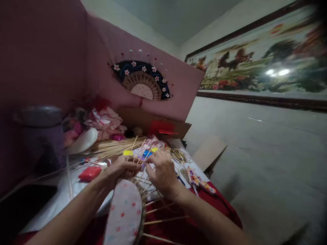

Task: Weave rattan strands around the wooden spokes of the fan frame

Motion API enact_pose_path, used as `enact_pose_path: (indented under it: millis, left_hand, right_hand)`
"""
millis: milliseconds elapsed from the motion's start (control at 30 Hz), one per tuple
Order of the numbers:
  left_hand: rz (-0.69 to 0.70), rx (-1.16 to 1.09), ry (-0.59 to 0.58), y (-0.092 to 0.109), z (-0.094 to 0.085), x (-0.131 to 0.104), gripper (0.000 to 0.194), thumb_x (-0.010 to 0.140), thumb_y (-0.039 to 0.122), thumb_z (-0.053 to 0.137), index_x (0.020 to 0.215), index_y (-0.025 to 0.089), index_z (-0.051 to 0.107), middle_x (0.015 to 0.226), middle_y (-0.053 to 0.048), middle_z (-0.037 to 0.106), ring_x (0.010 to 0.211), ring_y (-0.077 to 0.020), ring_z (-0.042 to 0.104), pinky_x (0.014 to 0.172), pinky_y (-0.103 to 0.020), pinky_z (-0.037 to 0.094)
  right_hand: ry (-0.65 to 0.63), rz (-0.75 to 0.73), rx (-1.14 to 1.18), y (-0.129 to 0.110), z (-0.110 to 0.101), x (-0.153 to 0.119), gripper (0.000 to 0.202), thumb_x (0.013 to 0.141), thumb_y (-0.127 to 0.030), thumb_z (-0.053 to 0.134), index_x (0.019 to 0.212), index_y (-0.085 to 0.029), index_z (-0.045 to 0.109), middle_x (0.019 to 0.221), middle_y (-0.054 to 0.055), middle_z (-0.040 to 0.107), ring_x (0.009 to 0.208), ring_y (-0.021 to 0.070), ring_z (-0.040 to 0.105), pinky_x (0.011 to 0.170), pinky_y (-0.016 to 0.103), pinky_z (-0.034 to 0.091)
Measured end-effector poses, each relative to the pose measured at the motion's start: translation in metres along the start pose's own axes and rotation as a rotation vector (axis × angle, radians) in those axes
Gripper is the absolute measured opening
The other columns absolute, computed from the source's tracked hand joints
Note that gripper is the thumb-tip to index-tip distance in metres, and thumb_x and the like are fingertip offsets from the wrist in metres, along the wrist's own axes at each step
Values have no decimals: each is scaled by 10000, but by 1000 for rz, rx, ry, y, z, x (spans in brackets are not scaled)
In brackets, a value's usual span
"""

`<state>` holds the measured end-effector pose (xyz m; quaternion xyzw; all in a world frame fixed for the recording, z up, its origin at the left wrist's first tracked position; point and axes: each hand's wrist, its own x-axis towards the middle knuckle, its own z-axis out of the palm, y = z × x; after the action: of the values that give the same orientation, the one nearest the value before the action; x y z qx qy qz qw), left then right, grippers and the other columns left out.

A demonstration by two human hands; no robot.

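Note:
A half-made fan [123, 212] lies tilted in front of me, with a half-round base of white cloth with red dots, a woven cord rim and thin wooden sticks [167, 219] spreading out from it. My left hand [124, 167] is closed around several of the sticks at the fan's far side. Close beside it, my right hand [162, 172] pinches at the same sticks, thumb and forefinger together. A small lavender bit [143, 166] shows between the two hands; what exactly the right fingertips grip is hidden.
Behind the hands lie a bundle of sticks [111, 148], a yellow packet [127, 152] and crumpled pink cloth [106, 122]. A red packet [90, 173] sits at left, floral cloth [200, 182] at right. A finished dark fan [143, 76] hangs on the pink board [102, 44].

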<state>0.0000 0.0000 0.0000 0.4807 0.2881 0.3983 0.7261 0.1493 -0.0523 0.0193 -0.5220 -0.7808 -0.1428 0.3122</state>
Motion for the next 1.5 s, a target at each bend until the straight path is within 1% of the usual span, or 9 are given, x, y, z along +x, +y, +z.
enact_pose_path:
  millis: [233, 433, 600, 800, 867, 1000, 1133, 1367, 1500]
  left_hand:
    - [9, 2, 32, 5, 6, -14, 80, 544, 91, 708, 604, 107, 658, 521, -8, 605, 439, -55, 467, 424, -165, 327]
    - [-8, 9, 38, 4, 6, -12, 83, 540, 103, 708, 607, 104, 658, 532, -15, 609, 448, -66, 483, 436, -175, 342]
    - [-16, 20, 42, 4, 4, -11, 85, 530, 105, 712, 598, 106, 661, 504, -9, 598, 422, -57, 455, 410, -170, 316]
    - [-24, 25, 41, 2, 1, -9, 93, 539, 116, 712, 622, 108, 671, 541, -14, 609, 467, -60, 487, 455, -165, 347]
    - [-23, 26, 39, 2, 0, -10, 104, 538, 117, 715, 633, 112, 672, 552, -13, 607, 481, -66, 493, 471, -172, 356]
    - [-7, 58, 38, 2, 1, -11, 94, 548, 129, 713, 629, 107, 671, 534, -12, 590, 455, -62, 460, 440, -177, 318]
    - [0, 75, 45, 1, 1, -11, 74, 546, 128, 713, 591, 111, 657, 525, -5, 581, 438, -46, 433, 423, -170, 284]
    - [-27, 81, 39, -1, -4, -5, 120, 506, 164, 732, 590, 114, 662, 520, -11, 587, 444, -58, 453, 437, -182, 310]
    - [-35, 73, 41, 0, -2, -7, 123, 506, 162, 733, 596, 118, 662, 544, -14, 601, 465, -64, 474, 448, -175, 334]
  right_hand:
    - [-13, 3, -3, 2, 0, 1, 30, 761, -215, 606, 735, -202, 614, 772, 17, 574, 791, 174, 486, 694, 280, 311]
    - [-10, 11, 0, 1, 1, 1, 42, 764, -221, 600, 732, -202, 619, 772, 24, 579, 802, 183, 492, 713, 289, 318]
    - [-7, 11, 6, 1, 2, 2, 29, 755, -204, 608, 730, -203, 623, 765, 22, 583, 792, 184, 496, 703, 291, 324]
    - [41, 13, 107, 5, -6, -2, 66, 814, -212, 552, 791, -186, 608, 804, 32, 600, 808, 179, 506, 737, 287, 348]
    - [56, 30, 118, 7, -9, -8, 79, 824, -205, 533, 768, -182, 584, 792, 33, 595, 799, 177, 507, 733, 285, 350]
    - [2, 55, 113, 9, -14, -24, 146, 817, -235, 556, 681, -186, 530, 732, 17, 575, 751, 168, 503, 697, 275, 346]
    - [-63, 58, 104, 9, -13, -35, 156, 799, -287, 590, 688, -191, 536, 738, 13, 576, 771, 172, 500, 710, 278, 339]
    - [-80, 76, 70, 9, -11, -35, 118, 761, -185, 583, 656, -187, 528, 700, 1, 562, 734, 155, 487, 690, 271, 321]
    - [-79, 82, 48, 9, -11, -35, 123, 762, -183, 568, 649, -183, 517, 694, 1, 556, 729, 151, 479, 690, 270, 316]
